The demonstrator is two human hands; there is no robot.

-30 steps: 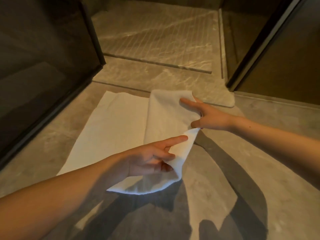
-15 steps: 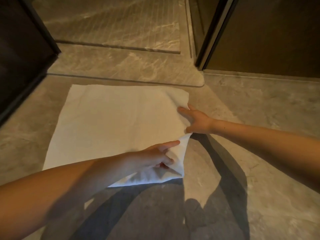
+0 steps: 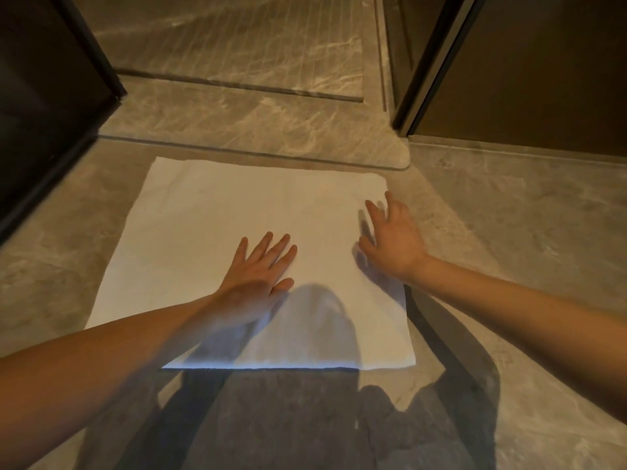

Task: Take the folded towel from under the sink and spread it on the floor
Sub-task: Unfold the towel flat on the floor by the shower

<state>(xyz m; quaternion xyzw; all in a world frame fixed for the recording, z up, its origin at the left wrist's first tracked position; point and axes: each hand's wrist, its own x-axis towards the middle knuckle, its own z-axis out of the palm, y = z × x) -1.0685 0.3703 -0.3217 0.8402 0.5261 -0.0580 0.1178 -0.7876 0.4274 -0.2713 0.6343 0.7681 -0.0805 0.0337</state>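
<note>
Since half a second ago, the raised right edge of the towel [image 3: 210,232] has been let go and laid down, and both hands have been opened over it. White and roughly square, the towel is spread flat on the grey stone floor [image 3: 526,266] in the middle of the frame. Its far edge is set just short of a marble step [image 3: 254,120], and its near edge is crossed by the arms' shadows. Faint rumpling can be made out near its right side.

At lower centre, the left hand [image 3: 258,269] is laid palm down on the cloth, with fingers straight and slightly fanned and nothing grasped. Further right, the right hand [image 3: 393,242] is held at the towel's right edge, fingers spread and loosely bent, with nothing gripped. Whether its fingertips touch the cloth cannot be told.

A dark panel [image 3: 40,96] is seen at upper left, and a dark door frame [image 3: 431,62] at upper right.
</note>
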